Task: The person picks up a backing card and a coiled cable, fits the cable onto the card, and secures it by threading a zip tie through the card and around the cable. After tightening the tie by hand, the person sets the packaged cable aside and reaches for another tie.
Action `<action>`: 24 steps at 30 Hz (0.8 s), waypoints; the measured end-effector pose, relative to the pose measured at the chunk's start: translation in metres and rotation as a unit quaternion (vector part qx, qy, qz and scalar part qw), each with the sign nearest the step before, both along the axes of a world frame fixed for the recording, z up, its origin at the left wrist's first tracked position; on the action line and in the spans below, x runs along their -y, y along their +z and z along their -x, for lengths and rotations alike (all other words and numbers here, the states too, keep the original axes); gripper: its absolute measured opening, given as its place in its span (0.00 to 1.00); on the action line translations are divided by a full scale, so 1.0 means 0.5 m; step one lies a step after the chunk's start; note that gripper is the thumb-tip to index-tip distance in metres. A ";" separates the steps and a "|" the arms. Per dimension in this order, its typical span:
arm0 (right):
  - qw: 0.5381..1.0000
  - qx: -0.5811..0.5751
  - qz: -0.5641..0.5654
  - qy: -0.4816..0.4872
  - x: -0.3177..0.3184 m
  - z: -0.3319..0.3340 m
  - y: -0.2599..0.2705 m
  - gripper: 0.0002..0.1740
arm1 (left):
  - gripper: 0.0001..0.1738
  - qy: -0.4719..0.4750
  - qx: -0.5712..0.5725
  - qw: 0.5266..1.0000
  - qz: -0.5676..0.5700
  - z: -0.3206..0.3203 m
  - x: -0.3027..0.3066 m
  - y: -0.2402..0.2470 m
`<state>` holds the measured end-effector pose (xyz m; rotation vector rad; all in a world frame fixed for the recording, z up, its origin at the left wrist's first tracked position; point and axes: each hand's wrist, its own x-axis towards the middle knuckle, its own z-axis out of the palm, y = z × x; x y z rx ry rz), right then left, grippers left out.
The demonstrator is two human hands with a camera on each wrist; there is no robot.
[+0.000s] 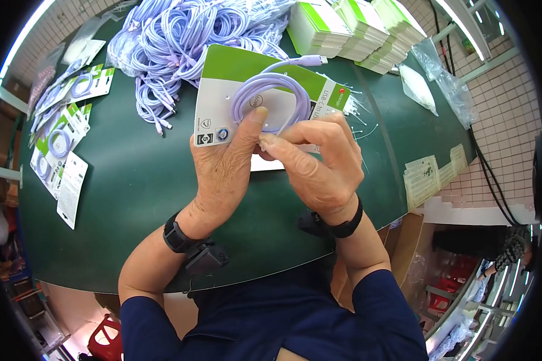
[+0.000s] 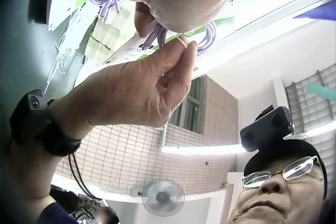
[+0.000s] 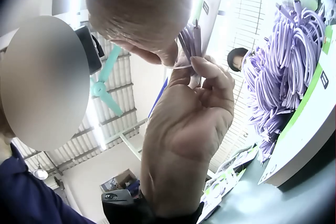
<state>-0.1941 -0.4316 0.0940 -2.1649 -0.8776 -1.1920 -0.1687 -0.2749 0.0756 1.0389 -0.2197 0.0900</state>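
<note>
A coiled lilac USB cable [image 1: 304,99] lies against a green-and-white printed card [image 1: 226,63], its connector pointing right at the top. My left hand [image 1: 223,168] grips card and coil at the lower edge, thumb pressed over the coil. Close beside that thumb, my right hand [image 1: 325,165] pinches a thin white tie [image 3: 182,67] at the coil's bottom. The same tie loops by the fingertips in the left wrist view. Much of the coil hides behind the hands in both wrist views.
A heap of lilac cables [image 1: 193,30] fills the back of the green table [image 1: 144,240]. Stacked cards [image 1: 319,30] stand at the back right, near loose white ties [image 1: 360,108]. Carded cables [image 1: 60,141] lie at the left. A plastic bag of white pieces [image 1: 417,90] sits at the right.
</note>
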 end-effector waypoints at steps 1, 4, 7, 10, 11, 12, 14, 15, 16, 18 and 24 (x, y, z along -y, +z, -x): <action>1.000 0.005 -0.001 0.007 -0.001 0.002 0.004 0.26 | 0.17 0.007 0.001 1.000 -0.001 0.001 0.001 0.002; 1.000 0.014 -0.006 0.024 -0.006 0.009 0.008 0.28 | 0.16 0.031 0.012 0.999 0.002 0.005 0.008 0.007; 1.000 0.018 -0.007 0.020 -0.006 0.015 0.001 0.26 | 0.16 0.032 0.011 0.999 0.007 0.009 0.004 0.010; 1.000 0.024 -0.004 0.013 -0.001 0.019 -0.001 0.24 | 0.15 0.011 -0.002 1.000 0.013 0.010 0.000 0.014; 1.000 0.027 -0.002 0.009 0.000 0.020 -0.001 0.24 | 0.15 0.009 -0.007 1.000 0.017 0.011 0.000 0.015; 1.000 0.027 -0.002 0.010 0.002 0.021 -0.001 0.24 | 0.16 0.007 -0.012 1.000 0.020 0.011 0.000 0.017; 1.000 0.022 -0.002 0.003 0.005 0.022 -0.001 0.23 | 0.16 0.006 -0.017 1.000 0.024 0.012 0.001 0.019; 1.000 0.021 -0.002 0.000 0.006 0.023 -0.001 0.23 | 0.16 0.007 -0.017 1.000 0.023 0.011 0.001 0.021; 1.000 0.021 -0.002 0.000 0.006 0.023 -0.001 0.23 | 0.16 0.009 -0.017 1.000 0.023 0.011 0.001 0.022; 1.000 0.020 -0.009 -0.001 0.005 0.025 -0.001 0.23 | 0.16 0.011 -0.017 1.000 0.022 0.012 0.001 0.022; 1.000 0.022 -0.015 -0.004 0.004 0.028 -0.003 0.22 | 0.17 0.015 -0.019 1.000 0.012 0.014 -0.001 0.021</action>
